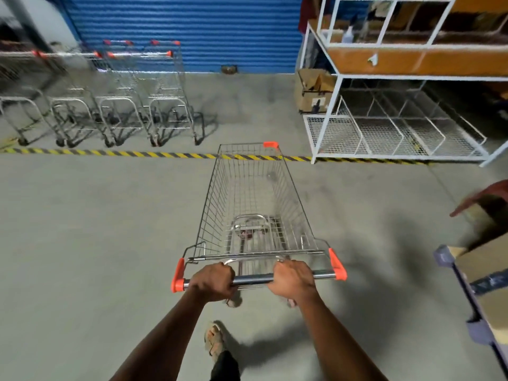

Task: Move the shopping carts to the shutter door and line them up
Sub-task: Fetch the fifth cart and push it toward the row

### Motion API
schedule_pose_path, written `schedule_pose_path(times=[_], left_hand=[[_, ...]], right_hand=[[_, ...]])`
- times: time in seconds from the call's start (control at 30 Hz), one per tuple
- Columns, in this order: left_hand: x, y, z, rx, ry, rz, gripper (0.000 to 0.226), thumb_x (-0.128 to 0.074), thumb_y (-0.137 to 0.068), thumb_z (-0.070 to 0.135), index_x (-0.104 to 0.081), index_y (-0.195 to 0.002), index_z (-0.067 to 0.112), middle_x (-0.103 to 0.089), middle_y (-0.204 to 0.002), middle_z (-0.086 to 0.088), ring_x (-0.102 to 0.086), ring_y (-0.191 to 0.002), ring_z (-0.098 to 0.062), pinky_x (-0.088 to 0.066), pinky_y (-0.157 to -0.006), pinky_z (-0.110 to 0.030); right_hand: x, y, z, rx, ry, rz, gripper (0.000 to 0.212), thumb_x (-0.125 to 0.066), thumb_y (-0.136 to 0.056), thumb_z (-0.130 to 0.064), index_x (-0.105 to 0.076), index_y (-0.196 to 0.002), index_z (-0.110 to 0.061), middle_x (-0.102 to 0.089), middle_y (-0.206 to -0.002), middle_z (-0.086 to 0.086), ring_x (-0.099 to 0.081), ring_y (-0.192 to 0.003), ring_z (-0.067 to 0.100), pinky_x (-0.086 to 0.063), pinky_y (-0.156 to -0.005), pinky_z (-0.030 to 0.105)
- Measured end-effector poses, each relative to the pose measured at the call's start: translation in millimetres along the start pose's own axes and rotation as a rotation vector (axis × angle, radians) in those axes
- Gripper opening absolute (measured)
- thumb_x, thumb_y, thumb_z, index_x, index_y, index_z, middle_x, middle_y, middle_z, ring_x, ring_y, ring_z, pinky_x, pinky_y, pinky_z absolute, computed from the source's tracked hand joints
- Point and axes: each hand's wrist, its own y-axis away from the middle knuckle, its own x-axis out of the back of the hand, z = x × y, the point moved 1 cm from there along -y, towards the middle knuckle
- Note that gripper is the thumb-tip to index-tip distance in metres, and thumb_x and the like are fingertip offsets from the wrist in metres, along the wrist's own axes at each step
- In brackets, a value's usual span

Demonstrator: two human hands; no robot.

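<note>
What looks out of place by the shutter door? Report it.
Little stands out: a small brownish object, too blurred to identify, lies at the foot of the blue shutter door. The parked carts stand in a row.

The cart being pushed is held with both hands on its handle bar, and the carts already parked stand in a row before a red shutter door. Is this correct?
Not quite: the shutter door is blue, not red, as the head view shows. The rest holds: the left hand and right hand both grip the handle bar of the cart, and the parked carts stand in a row before that door.
</note>
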Motion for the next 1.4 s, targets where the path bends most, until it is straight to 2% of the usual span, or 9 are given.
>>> schedule_pose_path(times=[0.17,0.27,0.4,0.5,0.63,0.93,1.07,1.2,1.4], left_hand=[[18.4,-32.6,-47.1,0.038,0.014,0.029,0.035,-0.051,-0.081,0.045,-0.07,-0.092,0.018,-0.07,-0.083,-0.002,-0.058,-0.069,-0.018,-0.043,-0.063,-0.026],[36.0,-56.1,-79.7,0.055,0.042,0.029,0.037,-0.053,-0.081,0.048,-0.07,-0.096,0.019,-0.07,-0.089,-0.004,-0.066,-0.078,-0.022,-0.05,-0.068,-0.029],[58.3,-91.0,-126.7,0.054,0.063,0.013,0.038,-0.051,-0.082,0.05,-0.07,-0.096,0.02,-0.069,-0.087,-0.002,-0.065,-0.077,-0.021,-0.056,-0.07,-0.032],[76.0,-120.7,-162.6,0.031,0.033,0.046,0.04,-0.048,-0.081,0.051,-0.068,-0.093,0.019,-0.07,-0.088,-0.006,-0.067,-0.08,-0.026,-0.053,-0.071,-0.033],[103.5,-165.1,-209.9,0.007,0.015,0.09,0.037,-0.049,-0.082,0.05,-0.067,-0.091,0.019,-0.07,-0.088,-0.006,-0.068,-0.082,-0.026,-0.053,-0.072,-0.032],[168.9,-293.3,-307.8,0.015,0.01,0.099,0.026,-0.047,-0.081,0.051,-0.05,-0.076,0.027,-0.052,-0.069,0.005,-0.059,-0.067,-0.02,-0.05,-0.063,-0.03],[207.5,-359.7,-348.2,0.05,0.028,0.108,0.024,-0.048,-0.081,0.05,-0.052,-0.078,0.027,-0.054,-0.07,0.004,-0.059,-0.067,-0.021,-0.054,-0.066,-0.031],[241.7,-421.7,-385.8,0.096,0.047,0.11,0.023,-0.047,-0.08,0.049,-0.052,-0.077,0.027,-0.063,-0.073,0.003,-0.065,-0.071,-0.021,-0.056,-0.068,-0.032],[287.8,-506.7,-441.2,0.1,0.024,0.121,0.03,-0.047,-0.078,0.052,-0.058,-0.08,0.024,-0.069,-0.082,-0.003,-0.067,-0.077,-0.024,-0.052,-0.068,-0.032]], right_hand=[[26.2,-58.9,-22.1,0.027,0.015,0.0,0.019,-0.059,-0.086,-0.04,-0.066,-0.09,-0.023,-0.072,-0.092,0.004,-0.066,-0.083,0.027,-0.052,-0.076,0.034],[42.7,-99.7,-37.1,0.02,0.016,-0.009,0.019,-0.058,-0.084,-0.039,-0.065,-0.092,-0.023,-0.069,-0.091,0.003,-0.066,-0.084,0.026,-0.051,-0.077,0.034],[60.1,-156.5,-54.2,-0.005,0.026,-0.02,0.024,-0.057,-0.082,-0.035,-0.068,-0.098,-0.022,-0.068,-0.092,0.002,-0.069,-0.087,0.025,-0.047,-0.073,0.033],[77.1,-200.1,-68.0,0.006,0.04,-0.024,0.024,-0.058,-0.083,-0.037,-0.07,-0.097,-0.022,-0.071,-0.095,0.002,-0.07,-0.087,0.024,-0.051,-0.076,0.033],[103.1,-263.3,-78.6,0.012,0.054,-0.005,0.022,-0.059,-0.083,-0.037,-0.071,-0.093,-0.022,-0.068,-0.086,-0.001,-0.068,-0.082,0.022,-0.052,-0.074,0.031],[153.5,-432.9,-79.7,0.012,0.092,-0.002,0.019,-0.055,-0.082,-0.041,-0.064,-0.081,-0.024,-0.062,-0.069,-0.007,-0.059,-0.063,0.014,-0.055,-0.068,0.032],[191.2,-513.4,-77.4,0.022,0.07,0.021,0.018,-0.057,-0.083,-0.038,-0.067,-0.088,-0.024,-0.064,-0.077,-0.004,-0.059,-0.069,0.019,-0.047,-0.066,0.032],[225.7,-589.3,-73.2,0.027,0.053,0.001,0.021,-0.058,-0.083,-0.038,-0.07,-0.091,-0.021,-0.072,-0.085,0.001,-0.068,-0.078,0.024,-0.053,-0.073,0.033],[264.4,-693.6,-68.9,0.024,0.043,-0.016,0.02,-0.057,-0.084,-0.037,-0.067,-0.088,-0.021,-0.07,-0.085,0.001,-0.069,-0.078,0.024,-0.052,-0.07,0.033]])
